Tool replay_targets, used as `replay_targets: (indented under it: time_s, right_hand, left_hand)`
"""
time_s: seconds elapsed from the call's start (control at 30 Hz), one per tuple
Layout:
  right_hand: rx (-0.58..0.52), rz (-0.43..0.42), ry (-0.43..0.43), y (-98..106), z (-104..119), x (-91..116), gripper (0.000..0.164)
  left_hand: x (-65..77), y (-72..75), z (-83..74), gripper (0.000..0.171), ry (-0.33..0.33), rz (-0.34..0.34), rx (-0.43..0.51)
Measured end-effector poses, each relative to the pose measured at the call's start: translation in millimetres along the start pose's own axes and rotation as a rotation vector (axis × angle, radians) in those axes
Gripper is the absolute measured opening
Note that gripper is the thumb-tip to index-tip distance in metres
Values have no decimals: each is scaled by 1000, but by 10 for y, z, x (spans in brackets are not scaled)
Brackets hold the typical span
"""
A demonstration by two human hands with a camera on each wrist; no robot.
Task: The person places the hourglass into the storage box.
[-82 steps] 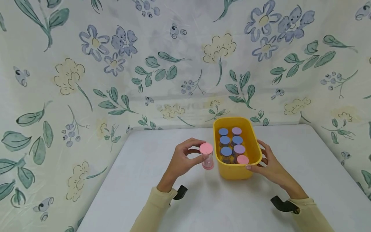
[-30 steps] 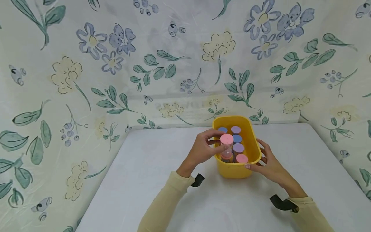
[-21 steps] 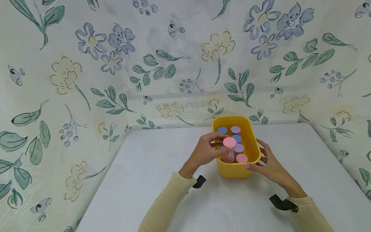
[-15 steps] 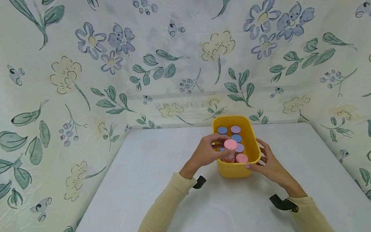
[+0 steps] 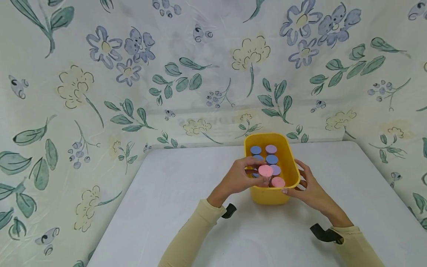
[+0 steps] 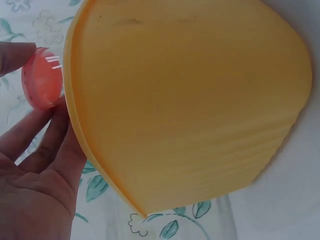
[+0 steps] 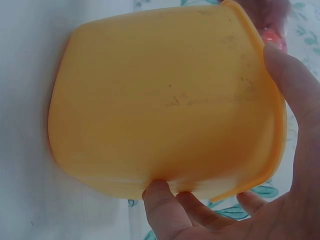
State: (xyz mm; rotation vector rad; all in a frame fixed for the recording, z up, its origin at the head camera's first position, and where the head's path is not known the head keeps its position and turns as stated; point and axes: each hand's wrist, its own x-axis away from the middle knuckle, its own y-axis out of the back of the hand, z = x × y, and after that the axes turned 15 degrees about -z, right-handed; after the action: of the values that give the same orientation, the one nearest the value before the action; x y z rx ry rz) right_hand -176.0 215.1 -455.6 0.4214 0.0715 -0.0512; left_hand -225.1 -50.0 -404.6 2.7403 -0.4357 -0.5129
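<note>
My left hand [image 5: 237, 177] pinches a small clear jar with a pink lid [image 5: 265, 170] between thumb and fingers, over the near left part of the yellow plastic bin [image 5: 271, 197]. The jar's lower part is down inside the bin, hidden by the thumb and rim. In the left wrist view its pink lid [image 6: 42, 82] shows above the rim. My right hand [image 5: 311, 193] grips the bin at its near right corner, thumb at the rim and fingers along the outer side [image 7: 170, 115]. Inside stand several blue- and lilac-lidded jars [image 5: 271, 160] and another pink-lidded jar [image 5: 278, 182].
The bin stands on a white table [image 5: 186, 185] near its back edge. Behind and beside the table hangs a floral-printed sheet [image 5: 200, 81]. Dark straps [image 5: 327, 235] stick out at both sleeve cuffs.
My left hand has carried the pink-lidded jar from left of the bin to over it, then lowered it inside among the others. My right hand has stayed on the bin.
</note>
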Motion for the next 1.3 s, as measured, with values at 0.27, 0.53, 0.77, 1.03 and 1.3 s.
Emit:
replay_targets:
  time_s: [0.27, 0.53, 0.77, 1.03, 1.3]
  right_hand:
    - [-1, 2, 6, 2, -18, -10, 112]
    - [2, -2, 4, 3, -6, -19, 113]
    - [9, -1, -4, -3, 10, -15, 113]
    - [14, -1, -10, 0, 2, -17, 114]
    - [12, -1, -6, -1, -30, -30, 114]
  left_hand:
    - [-32, 8, 35, 42, -65, 57, -69]
    - [-71, 15, 35, 41, -123, 100, -215]
    - [-83, 13, 38, 36, -193, 120, -308]
    - [-90, 19, 47, 38, -207, 140, -357]
    - [-122, 36, 37, 39, -172, 170, -399]
